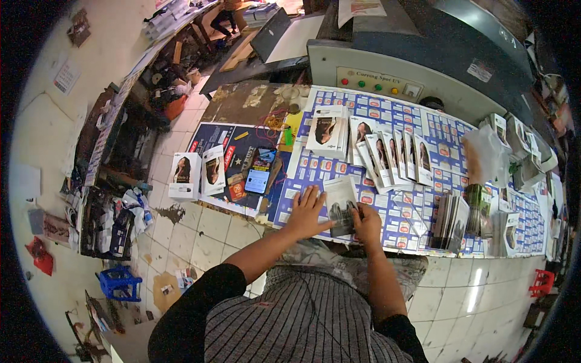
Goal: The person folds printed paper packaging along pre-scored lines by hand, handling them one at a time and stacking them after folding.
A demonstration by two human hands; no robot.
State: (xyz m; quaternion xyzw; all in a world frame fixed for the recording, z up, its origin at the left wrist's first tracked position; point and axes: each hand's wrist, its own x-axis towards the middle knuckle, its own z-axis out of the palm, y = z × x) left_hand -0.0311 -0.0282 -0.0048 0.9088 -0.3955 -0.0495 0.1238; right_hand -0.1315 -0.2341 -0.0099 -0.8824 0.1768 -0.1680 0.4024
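A flat, grey-and-white printed piece (341,192) with a dark picture lies at the table's front edge, between my hands. It looks like a flattened carton or a leaflet; I cannot tell which. My left hand (306,213) rests flat at its left side, fingers spread, with the thumb reaching its lower edge. At its right edge my right hand (367,225) has bent fingers gripping the piece. Just beyond lie several fanned white cartons (396,158) printed with a long-haired figure. Beside them stands a stack of similar cartons (327,131).
A lit phone (261,170) lies left of my left hand, near two white carton stacks (184,175). To the right stand upright rows of cartons (450,221) and a clear plastic bag (487,156). A grey machine with coloured buttons (378,87) borders the table's far side.
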